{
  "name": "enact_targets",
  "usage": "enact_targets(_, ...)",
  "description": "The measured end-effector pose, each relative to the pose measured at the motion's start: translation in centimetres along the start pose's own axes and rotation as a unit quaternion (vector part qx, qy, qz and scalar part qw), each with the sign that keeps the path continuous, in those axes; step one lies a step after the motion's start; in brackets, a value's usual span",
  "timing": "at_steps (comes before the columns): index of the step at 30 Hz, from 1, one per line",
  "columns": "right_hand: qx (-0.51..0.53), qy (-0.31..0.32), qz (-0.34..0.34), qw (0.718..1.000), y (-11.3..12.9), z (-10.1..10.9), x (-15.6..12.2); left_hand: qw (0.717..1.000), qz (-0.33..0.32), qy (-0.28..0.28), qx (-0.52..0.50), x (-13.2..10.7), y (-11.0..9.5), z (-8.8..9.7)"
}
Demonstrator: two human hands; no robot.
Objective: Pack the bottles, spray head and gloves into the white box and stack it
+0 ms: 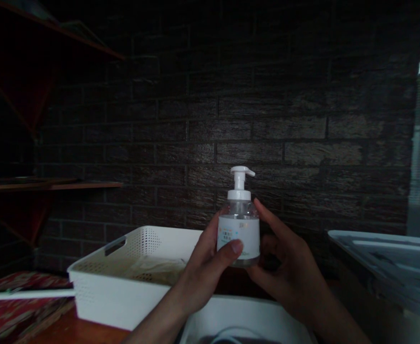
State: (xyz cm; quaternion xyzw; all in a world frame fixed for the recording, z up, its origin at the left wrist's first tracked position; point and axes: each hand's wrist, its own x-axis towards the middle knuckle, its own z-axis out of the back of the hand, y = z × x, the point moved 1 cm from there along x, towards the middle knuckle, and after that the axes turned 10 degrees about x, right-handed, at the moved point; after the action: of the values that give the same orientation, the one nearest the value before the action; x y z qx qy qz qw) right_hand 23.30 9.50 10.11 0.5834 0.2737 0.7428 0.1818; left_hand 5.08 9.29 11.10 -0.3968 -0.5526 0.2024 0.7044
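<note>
A clear pump bottle with a white pump head and a white printed label is held upright in front of me, above the front basket. My left hand grips it from the left, the thumb pressed across the label and the other fingers hidden behind. On the right side, my right hand has its index finger at the bottle's shoulder and its thumb near the base, with the remaining fingers curled. The pump spout points to the right.
A white perforated basket with a pale plastic bag inside stands at left. Another white bin sits below my hands. A lidded container is at right. Wooden shelves jut out left before a dark brick wall.
</note>
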Motion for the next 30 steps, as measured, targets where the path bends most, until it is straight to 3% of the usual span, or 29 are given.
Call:
enact_targets(5,-0.020,-0.004,-0.003,1.000,-0.13,0.06,0.07,0.999,0.005,0.039,0.016,0.16,0.06,-0.13)
enact_targets(12,-0.050,-0.009,-0.003,0.999,-0.35,0.14,0.16,0.997,0.023,0.041,0.068,0.12,-0.28,-0.01)
enact_targets(19,0.037,0.003,-0.048,0.998,-0.23,-0.05,0.24,0.997,0.051,0.010,0.065,0.29,-0.61,0.33)
enact_targets(24,0.119,0.018,-0.080,0.990,-0.26,-0.39,0.06,0.999,0.032,0.024,0.036,0.57,-0.41,0.35)
enact_targets(30,0.090,0.031,-0.074,0.993,-0.19,0.33,-0.59,0.996,-0.007,0.032,0.088,0.55,-0.24,0.35)
